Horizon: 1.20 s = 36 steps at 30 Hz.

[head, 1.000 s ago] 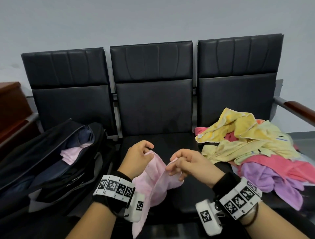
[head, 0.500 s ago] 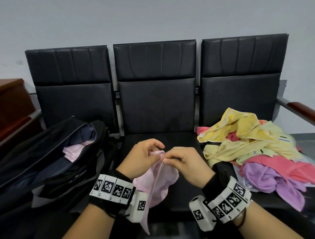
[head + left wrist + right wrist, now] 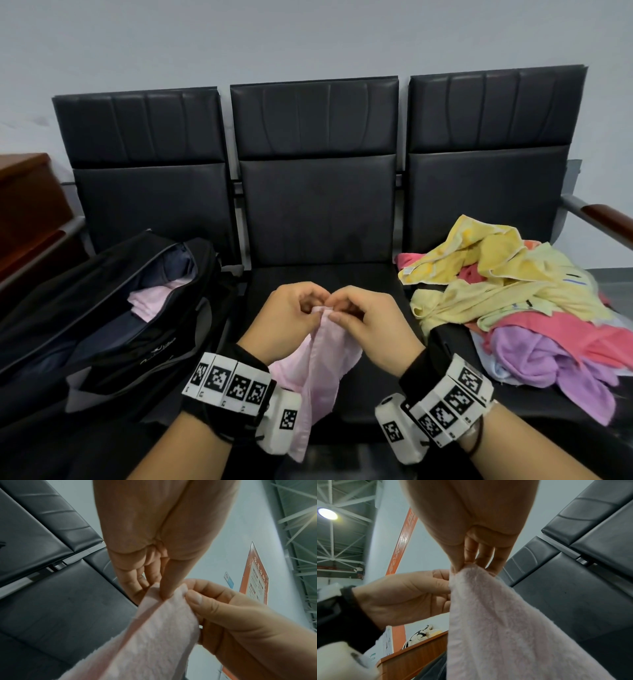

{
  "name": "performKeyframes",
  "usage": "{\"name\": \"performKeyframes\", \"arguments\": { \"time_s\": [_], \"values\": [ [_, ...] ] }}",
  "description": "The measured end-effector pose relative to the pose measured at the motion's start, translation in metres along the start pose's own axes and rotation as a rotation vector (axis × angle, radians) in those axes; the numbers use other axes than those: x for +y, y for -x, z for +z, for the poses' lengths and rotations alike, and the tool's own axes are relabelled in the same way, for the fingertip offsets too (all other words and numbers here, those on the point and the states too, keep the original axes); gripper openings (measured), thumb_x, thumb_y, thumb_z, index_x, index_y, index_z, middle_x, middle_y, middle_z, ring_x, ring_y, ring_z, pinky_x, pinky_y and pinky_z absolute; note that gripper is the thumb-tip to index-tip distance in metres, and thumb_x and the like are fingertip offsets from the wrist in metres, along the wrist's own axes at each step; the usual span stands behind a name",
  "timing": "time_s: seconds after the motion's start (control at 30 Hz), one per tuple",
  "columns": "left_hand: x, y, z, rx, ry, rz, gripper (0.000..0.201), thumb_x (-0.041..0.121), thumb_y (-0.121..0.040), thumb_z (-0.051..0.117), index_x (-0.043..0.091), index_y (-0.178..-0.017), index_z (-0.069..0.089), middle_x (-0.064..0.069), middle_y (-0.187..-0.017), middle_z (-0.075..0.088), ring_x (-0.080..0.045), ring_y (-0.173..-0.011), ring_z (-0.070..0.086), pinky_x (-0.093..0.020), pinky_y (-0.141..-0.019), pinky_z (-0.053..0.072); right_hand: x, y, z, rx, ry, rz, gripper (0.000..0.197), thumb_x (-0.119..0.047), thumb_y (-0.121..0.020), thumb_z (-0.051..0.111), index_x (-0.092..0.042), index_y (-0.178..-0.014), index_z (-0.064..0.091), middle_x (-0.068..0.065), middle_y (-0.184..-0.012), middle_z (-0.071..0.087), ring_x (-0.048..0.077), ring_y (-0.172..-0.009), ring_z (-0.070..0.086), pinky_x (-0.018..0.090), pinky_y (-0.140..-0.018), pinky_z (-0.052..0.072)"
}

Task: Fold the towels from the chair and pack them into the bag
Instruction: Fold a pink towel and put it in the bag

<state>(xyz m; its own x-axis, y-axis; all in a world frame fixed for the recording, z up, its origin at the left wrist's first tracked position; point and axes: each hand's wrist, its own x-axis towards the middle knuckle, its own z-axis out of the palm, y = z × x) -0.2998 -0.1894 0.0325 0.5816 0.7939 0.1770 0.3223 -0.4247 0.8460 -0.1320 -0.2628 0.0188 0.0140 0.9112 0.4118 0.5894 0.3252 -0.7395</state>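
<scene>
Chair (image 3: pixel 318 212) taken as landmark: bag (image 3: pixel 102 318) lies open on its left seat, unfolded towels (image 3: pixel 513 308) heaped on its right. Pink towel (image 3: pixel 322 370) hangs over the middle seat, its two corners now brought together, pinched by left hand (image 3: pixel 291 315) and right hand (image 3: pixel 370 322); first fold judged nearly made.

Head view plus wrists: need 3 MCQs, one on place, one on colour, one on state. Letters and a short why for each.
1. Where does the bag sit?
A. on the left seat
B. on the right seat
C. on the floor

2. What colour is the towel being held?
A. yellow
B. pale pink
C. purple

3. How is that towel held?
A. lying flat on the seat
B. draped over one arm
C. pinched at its top by both hands

Key:
1 A: the black bag lies open on the left seat.
2 B: the pale pink towel hangs over the middle seat.
3 C: the left hand and right hand meet and pinch its top edge.
</scene>
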Motion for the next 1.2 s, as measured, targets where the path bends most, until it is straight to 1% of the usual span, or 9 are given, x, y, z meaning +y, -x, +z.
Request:
{"name": "performKeyframes", "arguments": {
  "time_s": [0.17,0.37,0.53,0.67,0.8,0.9,1.03,1.1,1.2],
  "values": [
    [0.008,0.002,-0.001,-0.088,-0.07,0.008,0.032,-0.004,-0.085,0.064,0.019,-0.105,0.074,0.004,-0.096,0.076,-0.01,-0.093,0.072,-0.035,-0.088,0.059,-0.001,0.0,0.007,0.025,0.108,-0.04,0.009,-0.018,-0.087,0.072,-0.027,-0.089,0.07,-0.013,-0.081,0.067,0.001,-0.082,0.064,0.012,-0.075,0.049],
    [0.016,0.005,0.001,-0.103,-0.217,0.07,0.026,0.006,-0.082,0.069,0.024,-0.101,0.074,0.01,-0.085,0.072,0.002,-0.074,0.064,-0.017,-0.07,0.051,0.0,0.0,0.012,0.057,0.089,-0.015,0.01,-0.016,-0.088,0.07,-0.023,-0.086,0.063,-0.011,-0.077,0.066,0.005,-0.078,0.064,0.016,-0.07,0.051],
    [0.013,0.004,0.005,-0.051,-0.322,0.064,0.023,0.008,-0.09,0.064,0.021,-0.105,0.074,0.006,-0.09,0.073,-0.007,-0.085,0.068,-0.031,-0.082,0.057,0.003,0.002,0.01,0.031,0.008,0.024,0.013,-0.015,-0.093,0.064,-0.026,-0.093,0.058,-0.011,-0.079,0.066,0.003,-0.081,0.065,0.012,-0.071,0.049],
    [0.009,0.006,0.002,0.059,-0.29,0.083,0.025,0.006,-0.089,0.064,0.024,-0.102,0.074,0.016,-0.088,0.071,0.005,-0.088,0.065,-0.015,-0.079,0.053,0.015,0.007,0.011,-0.059,-0.095,0.136,0.021,-0.026,-0.086,0.071,-0.035,-0.093,0.054,-0.008,-0.076,0.07,0.006,-0.073,0.067,0.014,-0.067,0.05],
    [0.008,0.003,-0.006,0.235,-0.212,0.125,0.028,-0.001,-0.084,0.062,0.023,-0.094,0.073,0.019,-0.088,0.07,0.007,-0.089,0.064,-0.005,-0.076,0.047,0.042,0.016,0.015,-0.278,0.003,0.222,0.022,-0.031,-0.075,0.075,-0.03,-0.068,0.055,-0.013,-0.063,0.057,0.003,-0.058,0.052,0.025,-0.059,0.045],
    [0.01,0.002,-0.02,0.351,-0.132,0.16,0.031,-0.006,-0.082,0.059,0.019,-0.092,0.073,0.014,-0.089,0.07,0.002,-0.088,0.065,-0.006,-0.075,0.046,0.065,0.022,0.015,-0.375,0.175,0.249,0.035,-0.037,-0.074,0.078,-0.022,-0.056,0.052,-0.01,-0.055,0.045,0.007,-0.058,0.043,0.03,-0.064,0.041],
    [0.011,0.001,-0.043,0.516,-0.019,0.163,0.033,0.0,-0.082,0.055,0.027,-0.092,0.07,0.012,-0.091,0.072,-0.001,-0.085,0.067,-0.011,-0.074,0.049,0.086,0.029,0.008,-0.487,0.413,0.237,0.039,-0.049,-0.075,0.074,-0.02,-0.061,0.054,-0.008,-0.065,0.052,0.012,-0.079,0.05,0.026,-0.075,0.041],
    [0.012,0.001,-0.054,0.604,0.001,0.179,0.03,0.008,-0.078,0.052,0.027,-0.092,0.071,0.012,-0.089,0.072,-0.003,-0.083,0.067,-0.013,-0.074,0.05,0.09,0.032,0.002,-0.516,0.544,0.23,0.033,-0.053,-0.073,0.071,-0.025,-0.065,0.056,-0.005,-0.084,0.061,0.013,-0.1,0.052,0.032,-0.085,0.046],
    [0.01,0.002,-0.069,0.666,-0.014,0.194,0.033,0.005,-0.078,0.051,0.027,-0.092,0.071,0.014,-0.089,0.071,-0.003,-0.082,0.066,-0.014,-0.074,0.05,0.093,0.031,-0.011,-0.482,0.642,0.099,0.024,-0.049,-0.078,0.066,-0.025,-0.085,0.068,-0.009,-0.113,0.065,0.014,-0.125,0.048,0.032,-0.101,0.041]
  ]
}}
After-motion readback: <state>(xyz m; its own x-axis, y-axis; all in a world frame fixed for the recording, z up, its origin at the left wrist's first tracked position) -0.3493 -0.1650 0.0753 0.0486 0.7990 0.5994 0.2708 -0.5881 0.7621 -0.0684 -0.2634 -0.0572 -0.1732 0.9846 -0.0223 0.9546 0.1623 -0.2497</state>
